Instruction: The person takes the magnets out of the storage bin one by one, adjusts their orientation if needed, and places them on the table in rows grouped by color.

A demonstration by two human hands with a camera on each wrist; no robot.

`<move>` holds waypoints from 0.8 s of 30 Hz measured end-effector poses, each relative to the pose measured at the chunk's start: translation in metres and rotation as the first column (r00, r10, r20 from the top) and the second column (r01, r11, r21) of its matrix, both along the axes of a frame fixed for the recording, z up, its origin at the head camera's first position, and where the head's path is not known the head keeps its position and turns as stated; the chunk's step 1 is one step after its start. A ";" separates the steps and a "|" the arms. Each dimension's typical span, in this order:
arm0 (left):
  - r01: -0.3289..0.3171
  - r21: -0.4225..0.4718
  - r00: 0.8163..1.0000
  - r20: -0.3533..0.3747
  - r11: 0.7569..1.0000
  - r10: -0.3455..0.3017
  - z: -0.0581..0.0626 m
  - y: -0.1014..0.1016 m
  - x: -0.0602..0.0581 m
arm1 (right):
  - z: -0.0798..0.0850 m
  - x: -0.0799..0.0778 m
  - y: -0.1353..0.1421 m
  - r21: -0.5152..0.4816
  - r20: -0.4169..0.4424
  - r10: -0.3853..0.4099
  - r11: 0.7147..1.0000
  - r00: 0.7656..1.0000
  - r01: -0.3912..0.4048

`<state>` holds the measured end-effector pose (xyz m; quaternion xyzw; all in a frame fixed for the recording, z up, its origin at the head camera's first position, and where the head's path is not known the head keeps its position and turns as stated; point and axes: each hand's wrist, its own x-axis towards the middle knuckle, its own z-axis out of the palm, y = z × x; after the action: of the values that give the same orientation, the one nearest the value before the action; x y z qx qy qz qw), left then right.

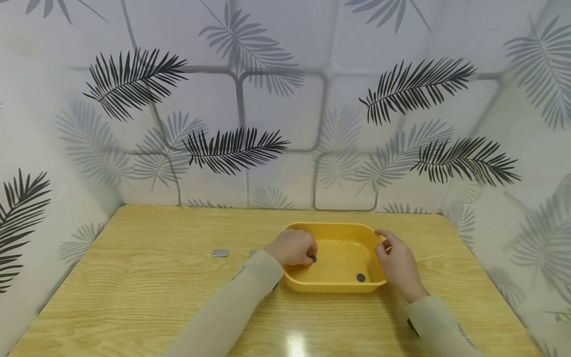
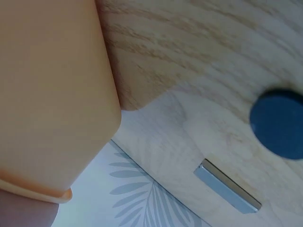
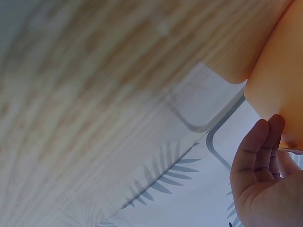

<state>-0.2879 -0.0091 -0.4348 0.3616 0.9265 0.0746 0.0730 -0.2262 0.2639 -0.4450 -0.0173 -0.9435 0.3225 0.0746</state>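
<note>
A yellow plastic tray (image 1: 332,286) stands on the table between the hands. My left hand (image 1: 292,246) reaches over its left rim and pinches a small dark round disc (image 1: 314,258) at the fingertips, low inside the tray. Another dark disc (image 1: 361,277) lies on the tray floor near the front right corner. At the right end, my right hand (image 1: 398,263) holds the rim. In the right wrist view its fingers (image 3: 255,146) lie along the tray's outer wall (image 3: 279,80). The left wrist view shows only a bit of the left hand (image 2: 26,210) past the rim.
Left of the tray a silver rectangular block (image 1: 220,253) lies on the wooden table (image 1: 147,277). A second silver piece (image 1: 253,252) is partly hidden by the left arm. A dark disc (image 2: 279,124) lies on the table in the left wrist view. A leaf-patterned wall (image 1: 276,109) borders the back.
</note>
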 end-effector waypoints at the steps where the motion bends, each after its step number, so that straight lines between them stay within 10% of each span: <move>1: 0.001 -0.002 1.000 0.007 1.000 -0.001 -0.001 0.000 0.000 | 0.000 0.000 0.000 -0.001 0.001 0.001 1.000 1.000 -0.001; 24: 0.005 0.160 1.000 0.022 0.987 -0.008 -0.006 0.001 0.001 | 0.002 0.002 -0.002 -0.006 0.007 0.004 1.000 1.000 -0.004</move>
<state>-0.2873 -0.0085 -0.4411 0.3684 0.9155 0.1524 0.0547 -0.2245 0.2623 -0.4432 -0.0166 -0.9428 0.3255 0.0704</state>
